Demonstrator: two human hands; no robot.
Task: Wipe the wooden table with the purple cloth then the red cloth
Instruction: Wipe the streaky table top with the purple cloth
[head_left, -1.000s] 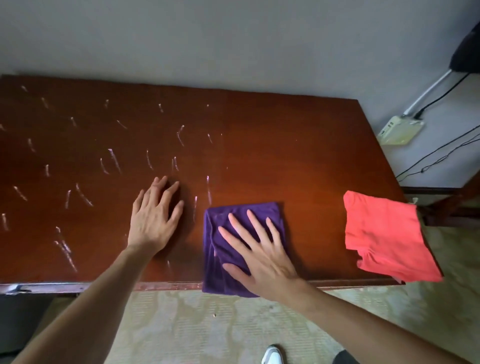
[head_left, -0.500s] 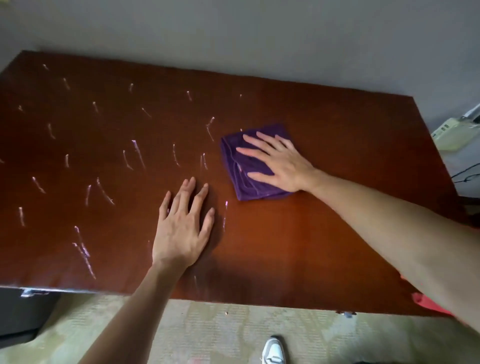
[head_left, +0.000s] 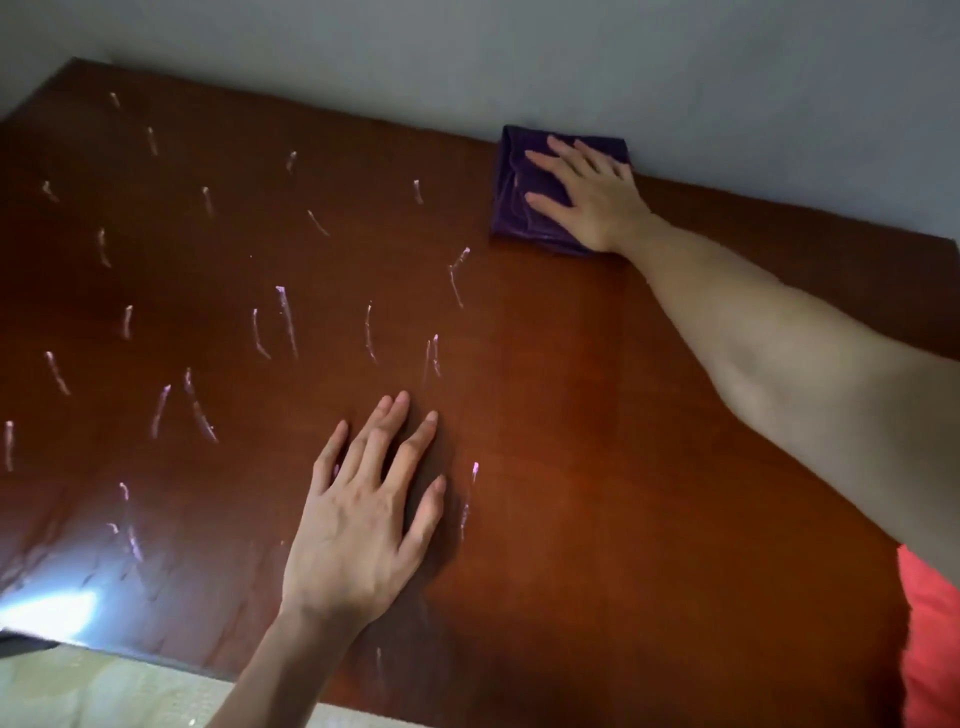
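Dim, warm light leaves the worktop dark and reddish, with one blown-out white glare patch at its near left edge, soft shadows beside the left hand, slight overall softness and wide-angle bending of the edges.

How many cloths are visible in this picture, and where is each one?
2. The purple cloth lies at the table's far edge by the wall, under the flat right hand. The red cloth shows only partly at the right border, mostly hidden by the right arm.
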